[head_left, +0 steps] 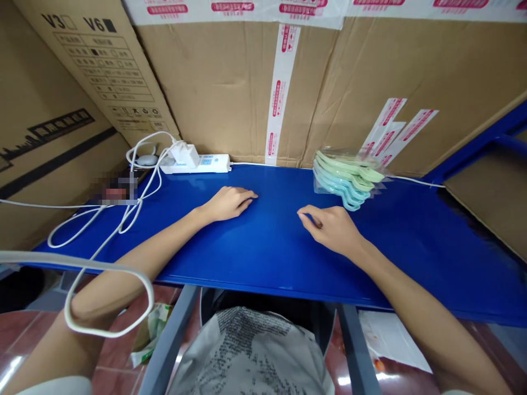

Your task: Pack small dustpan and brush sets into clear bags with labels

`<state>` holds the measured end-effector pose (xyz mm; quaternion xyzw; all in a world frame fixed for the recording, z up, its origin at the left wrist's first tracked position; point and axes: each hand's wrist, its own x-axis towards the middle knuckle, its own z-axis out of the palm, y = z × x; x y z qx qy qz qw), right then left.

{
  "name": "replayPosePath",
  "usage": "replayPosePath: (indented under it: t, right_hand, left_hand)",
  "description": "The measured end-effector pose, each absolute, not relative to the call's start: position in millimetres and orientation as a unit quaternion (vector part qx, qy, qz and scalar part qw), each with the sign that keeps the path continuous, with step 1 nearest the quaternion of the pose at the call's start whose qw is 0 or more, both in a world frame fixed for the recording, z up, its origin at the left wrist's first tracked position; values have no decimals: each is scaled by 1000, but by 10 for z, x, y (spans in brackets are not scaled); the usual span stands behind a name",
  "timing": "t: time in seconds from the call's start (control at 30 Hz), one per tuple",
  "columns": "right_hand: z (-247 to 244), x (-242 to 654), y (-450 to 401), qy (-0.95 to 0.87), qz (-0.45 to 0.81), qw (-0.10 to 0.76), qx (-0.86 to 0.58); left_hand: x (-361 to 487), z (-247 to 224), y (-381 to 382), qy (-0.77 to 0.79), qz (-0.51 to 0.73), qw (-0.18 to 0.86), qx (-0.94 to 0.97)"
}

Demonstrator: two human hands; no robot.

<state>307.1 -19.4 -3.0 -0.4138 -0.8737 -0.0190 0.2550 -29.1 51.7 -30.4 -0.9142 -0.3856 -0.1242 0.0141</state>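
My left hand (230, 203) lies on the blue tabletop (263, 252) left of the middle, palm down, its fingers stretched loosely to the right and the thumb apart from them. It holds nothing. Across a gap, my right hand (331, 226) rests on the same surface, thumb and forefinger tips brought together in a pinch with nothing visible between them; its other fingers are curled out of sight. Just behind it sits a stack of pale green and light blue curved plastic pieces (348, 178) in clear bags, close to the hand but not held.
Behind the table stands a taped cardboard wall (230, 82); another carton (45, 120) is at left. A white power strip (214, 163) with a plugged-in adapter (185, 155) lies at the back. A looped white cable (140, 274) crosses in front of my left forearm.
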Motion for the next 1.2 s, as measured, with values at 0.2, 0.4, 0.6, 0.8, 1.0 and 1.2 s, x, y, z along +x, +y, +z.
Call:
replayPosePath:
  t: [0.2,0.4,0.6,0.8,1.0,1.2]
  right_hand:
    - [20,3092,-203,-878,-47,270,-393]
    - [19,3155,-138,-880,-41,279,-383]
    - [-18,3128,-124,-889,-25,277,-365]
    - [-34,3155,-71,-867,-27,282,-410]
    - [50,3189,-41,-817,-75,316,-477]
    - [367,3488,-62,-704,-259,373,-546]
  left_hand:
    - [-295,-325,532,-377,-126,10,-917]
    - [-286,-328,505,-372,-132,15,-919]
    - [-248,-324,472,-371,-145,41,-916]
    - [-304,-278,519,-338,-208,26,-917]
    - [-361,-310,595,-326,-220,-11,-919]
    - [-343,-356,626,-326,-178,1,-929]
